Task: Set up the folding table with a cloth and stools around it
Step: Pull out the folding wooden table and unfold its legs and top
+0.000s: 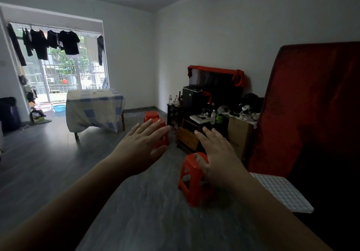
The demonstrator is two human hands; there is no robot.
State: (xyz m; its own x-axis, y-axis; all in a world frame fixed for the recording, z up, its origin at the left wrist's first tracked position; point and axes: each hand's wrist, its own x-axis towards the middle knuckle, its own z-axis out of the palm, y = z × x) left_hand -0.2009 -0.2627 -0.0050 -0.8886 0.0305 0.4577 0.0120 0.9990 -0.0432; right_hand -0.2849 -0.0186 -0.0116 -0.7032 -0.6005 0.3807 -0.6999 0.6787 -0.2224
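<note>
Both hands reached forward with fingers spread and holding nothing, the left hand point(139, 146) before two far red stools point(151, 115), the right hand point(218, 157) over a nearer red stool point(188, 180). The folding table point(95, 110), draped in a checked cloth point(93, 102), stood far left by the window point(58, 65).

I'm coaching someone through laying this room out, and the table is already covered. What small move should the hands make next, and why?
Probably lower the right hand onto the nearest red stool and grip its top. The folding table by the window already wears its checked cloth, yet the stools stand apart from it, near the cabinet. Both hands are open and empty; the left hand hovers beside.
</note>
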